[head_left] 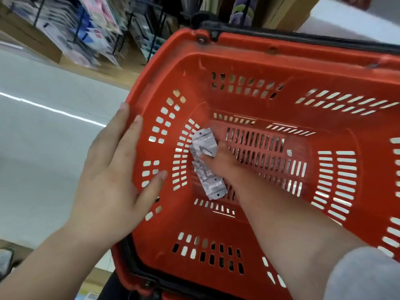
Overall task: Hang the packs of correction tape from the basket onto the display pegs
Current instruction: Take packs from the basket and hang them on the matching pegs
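The left hand (112, 169) lay flat, fingers spread, against the outer left wall of the red basket (270, 57). The right hand (220, 163) reached deep inside it, fingertips down near its floor.

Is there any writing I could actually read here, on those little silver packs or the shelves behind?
Nothing reads for certain.
Silver packs in the red basket: dark print, too blurred to read.
Shelf goods behind: red marks, motion-blurred, unreadable.
Small white tag on the basket floor: too small to read.
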`<state>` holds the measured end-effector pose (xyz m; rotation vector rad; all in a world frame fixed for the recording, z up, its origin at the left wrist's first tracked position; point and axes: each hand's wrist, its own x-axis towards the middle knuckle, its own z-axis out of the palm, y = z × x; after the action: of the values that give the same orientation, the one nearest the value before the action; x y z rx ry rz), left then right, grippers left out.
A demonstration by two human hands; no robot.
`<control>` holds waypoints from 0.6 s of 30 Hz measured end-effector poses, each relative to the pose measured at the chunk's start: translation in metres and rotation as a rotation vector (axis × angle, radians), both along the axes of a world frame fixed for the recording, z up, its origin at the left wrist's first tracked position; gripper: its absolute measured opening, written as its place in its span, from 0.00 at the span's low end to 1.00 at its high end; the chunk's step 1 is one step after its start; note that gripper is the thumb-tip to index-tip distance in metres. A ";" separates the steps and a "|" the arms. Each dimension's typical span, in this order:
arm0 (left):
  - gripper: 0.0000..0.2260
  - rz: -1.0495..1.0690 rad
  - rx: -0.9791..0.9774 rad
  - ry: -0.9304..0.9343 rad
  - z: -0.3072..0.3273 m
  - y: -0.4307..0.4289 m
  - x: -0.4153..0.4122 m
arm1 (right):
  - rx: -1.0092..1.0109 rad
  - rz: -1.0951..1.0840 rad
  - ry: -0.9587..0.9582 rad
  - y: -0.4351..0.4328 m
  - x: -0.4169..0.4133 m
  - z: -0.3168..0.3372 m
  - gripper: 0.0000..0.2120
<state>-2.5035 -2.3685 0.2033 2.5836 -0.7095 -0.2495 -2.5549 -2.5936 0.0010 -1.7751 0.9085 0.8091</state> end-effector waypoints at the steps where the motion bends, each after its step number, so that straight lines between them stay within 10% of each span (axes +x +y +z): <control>1: 0.38 -0.003 0.001 0.000 -0.001 0.000 0.001 | 0.003 -0.003 0.011 0.003 0.001 -0.003 0.28; 12: 0.36 -0.027 -0.007 0.008 0.001 0.000 0.002 | 0.071 0.015 0.187 0.006 -0.046 -0.036 0.71; 18: 0.36 -0.028 0.006 0.015 0.003 -0.002 0.001 | 0.175 -0.076 0.181 0.013 -0.028 0.007 0.37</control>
<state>-2.5022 -2.3705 0.2064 2.5759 -0.7409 -0.2797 -2.5829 -2.5808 0.0084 -1.5250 0.9854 0.9804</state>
